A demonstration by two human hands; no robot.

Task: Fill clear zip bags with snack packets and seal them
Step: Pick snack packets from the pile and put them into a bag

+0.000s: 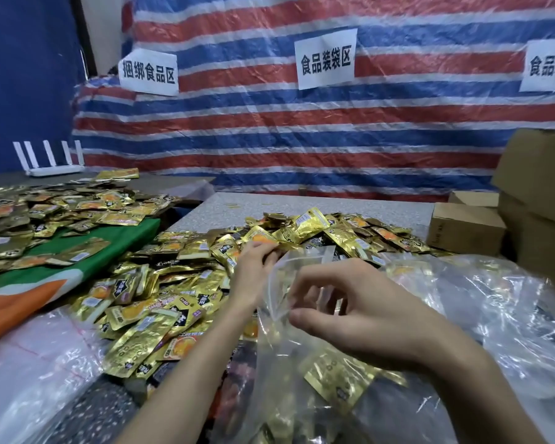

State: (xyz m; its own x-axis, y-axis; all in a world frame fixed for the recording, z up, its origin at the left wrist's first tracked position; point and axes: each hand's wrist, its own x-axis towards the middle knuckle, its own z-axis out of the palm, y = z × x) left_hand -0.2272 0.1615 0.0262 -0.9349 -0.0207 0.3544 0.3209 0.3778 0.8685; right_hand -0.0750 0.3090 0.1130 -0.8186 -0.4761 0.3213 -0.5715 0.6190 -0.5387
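Observation:
A clear zip bag [279, 341] stands open in front of me with several gold snack packets inside, one lying flat at its right side [337, 376]. My right hand [356, 312] pinches the bag's rim near the mouth with thumb and forefinger. My left hand [257, 267] reaches over the far edge of the bag, its fingers curled round a gold packet [261, 240] at the edge of the big heap of gold snack packets [180, 283] spread over the table.
A speckled grey table [334, 203] carries the heap. A green and orange cloth [61, 277] with more packets lies left. Crumpled clear plastic [494, 309] lies right, another sheet [29, 363] lower left. Cardboard boxes [465, 225] stand at the right. A white router [52, 161] sits back left.

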